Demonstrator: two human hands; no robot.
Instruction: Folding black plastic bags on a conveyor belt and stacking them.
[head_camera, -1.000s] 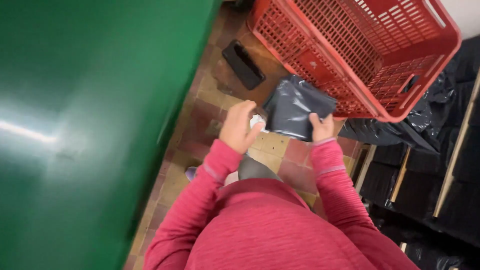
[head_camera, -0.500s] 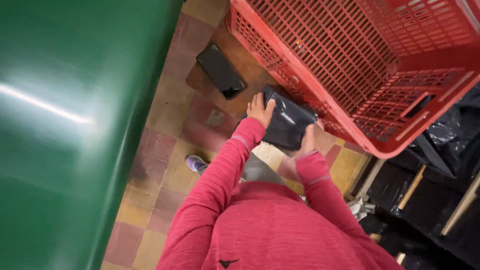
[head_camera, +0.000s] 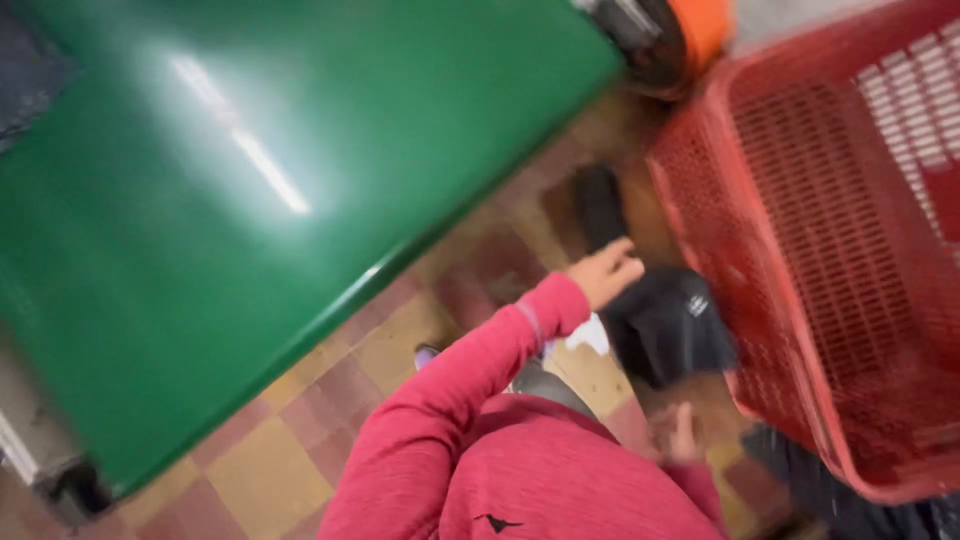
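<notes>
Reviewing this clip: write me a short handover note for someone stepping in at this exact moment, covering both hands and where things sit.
Left hand: on the top edge of the dark plastic package, apparently holding it; the picture is blurred.
Right hand: lower, apart from the package, fingers loose, holding nothing that shows.
Package: held above the tiled floor, right beside the red basket, not inside it.
Other: a dark flat object lies on the floor; green table on the left.
Done: package is in hand. Left: it has not been put down anywhere.

One dark package (head_camera: 668, 325), one red basket (head_camera: 850, 250), two hands (head_camera: 603, 272).
</notes>
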